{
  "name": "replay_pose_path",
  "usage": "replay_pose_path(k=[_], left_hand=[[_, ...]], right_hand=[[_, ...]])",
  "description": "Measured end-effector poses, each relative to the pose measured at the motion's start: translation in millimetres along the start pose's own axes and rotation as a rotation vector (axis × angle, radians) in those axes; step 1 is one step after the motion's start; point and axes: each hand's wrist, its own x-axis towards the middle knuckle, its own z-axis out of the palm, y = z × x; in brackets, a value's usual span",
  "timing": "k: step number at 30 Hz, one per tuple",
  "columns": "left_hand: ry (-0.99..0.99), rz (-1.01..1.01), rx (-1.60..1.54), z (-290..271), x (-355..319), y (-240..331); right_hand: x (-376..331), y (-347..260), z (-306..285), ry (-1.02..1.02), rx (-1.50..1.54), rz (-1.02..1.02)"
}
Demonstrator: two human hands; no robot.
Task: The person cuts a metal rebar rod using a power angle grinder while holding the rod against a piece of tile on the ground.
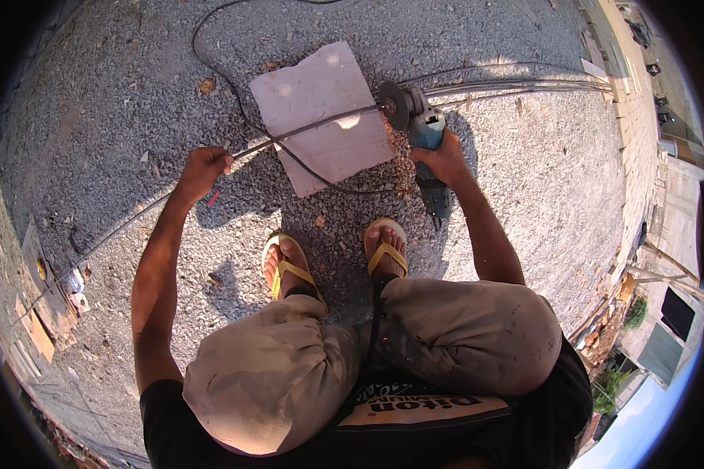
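My right hand (pixel 444 160) is wrapped round the body of a blue-green angle grinder (pixel 427 133). Its dark cutting disc (pixel 394 105) meets a long thin steel rod (pixel 321 123), and orange sparks spray down from there toward my feet. Closed on the same rod, my left hand (pixel 206 168) steadies it to the left of a pale flat slab (pixel 313 86). The rod lies across that slab and runs on past my left hand to the lower left. A black power cable (pixel 305 166) crosses the slab and loops beneath the rod's line near the grinder.
Grey gravel (pixel 133 94) covers the ground. Several more long rods (pixel 516 84) stretch off to the right toward a block edging (pixel 641 117). My sandalled feet (pixel 293 266) stand close below the slab. Boards and scraps (pixel 47 305) lie at the far left.
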Motion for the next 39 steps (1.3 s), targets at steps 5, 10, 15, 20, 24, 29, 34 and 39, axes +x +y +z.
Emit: replay_pose_path(k=[5, 10, 15, 20, 24, 29, 34, 39], left_hand=[[0.06, 0.051, -0.025, 6.5, -2.7, -0.2], [0.155, 0.116, 0.158, 8.8, -9.0, -1.4], [0.227, -0.042, 0.123, 20.0, -23.1, 32.7], [0.279, -0.064, 0.181, 25.3, -30.2, 42.0], [0.385, 0.073, 0.309, 31.2, -32.6, 37.5], [0.52, 0.283, 0.437, 38.0, -31.8, 31.8], [0.562, 0.417, 0.505, 37.3, -30.5, 19.7], [0.579, 0.444, 0.533, 40.3, -28.9, 22.6]], right_hand=[[-4.3, -4.5, -3.8, -0.031, 0.002, 0.054], [-7.0, 0.3, -2.4, -0.027, 0.01, 0.01], [-7.6, -10.6, -7.3, -0.009, -0.07, 0.063], [-4.0, -16.0, -10.4, -0.049, -0.023, 0.065], [-3.0, -25.1, -13.2, -0.069, -0.014, 0.056], [-5.3, -27.4, -13.6, -0.048, -0.034, 0.044], [-7.3, -34.0, -13.7, -0.057, -0.006, 0.071], [-6.0, -24.6, -13.4, -0.052, -0.024, 0.086]])
